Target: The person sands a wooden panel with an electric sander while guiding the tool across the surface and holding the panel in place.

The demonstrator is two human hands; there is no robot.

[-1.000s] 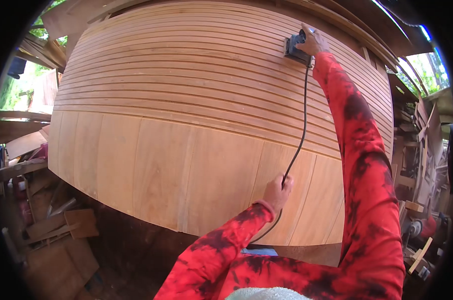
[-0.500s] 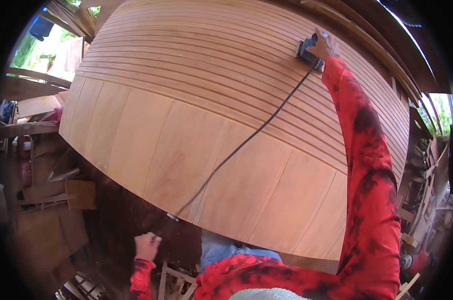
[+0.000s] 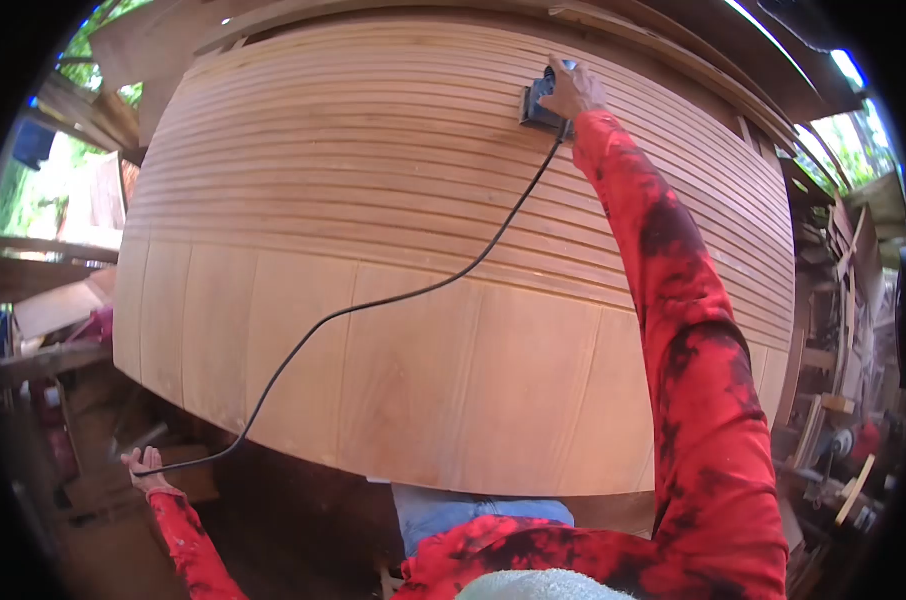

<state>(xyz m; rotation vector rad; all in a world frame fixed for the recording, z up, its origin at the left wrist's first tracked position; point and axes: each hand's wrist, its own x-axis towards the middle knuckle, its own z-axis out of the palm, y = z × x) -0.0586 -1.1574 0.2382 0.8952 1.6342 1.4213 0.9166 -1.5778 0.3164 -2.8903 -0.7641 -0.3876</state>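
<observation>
My right hand (image 3: 576, 92) is wrapped over the top of a dark electric sander (image 3: 543, 108), which rests on the grooved part of a large wooden panel (image 3: 403, 390). From the sander a black power cord (image 3: 323, 322) snakes over the smooth boards and past the panel's near edge. Off that edge at lower left, my left hand (image 3: 147, 470) grips the cord near its thumb, with some fingers raised. The sander's underside is hidden against the wood.
Long timber beams (image 3: 663, 55) run behind the panel's far edge. Wood scraps and boards (image 3: 843, 260) are piled at right. A board (image 3: 58, 308) leans among clutter at left. My jeans (image 3: 483, 508) are close to the panel's near edge.
My right hand and the sander have moved left along the grooves. My left hand has swung out to the left, and the cord, straighter before, now lies in a slack S-curve.
</observation>
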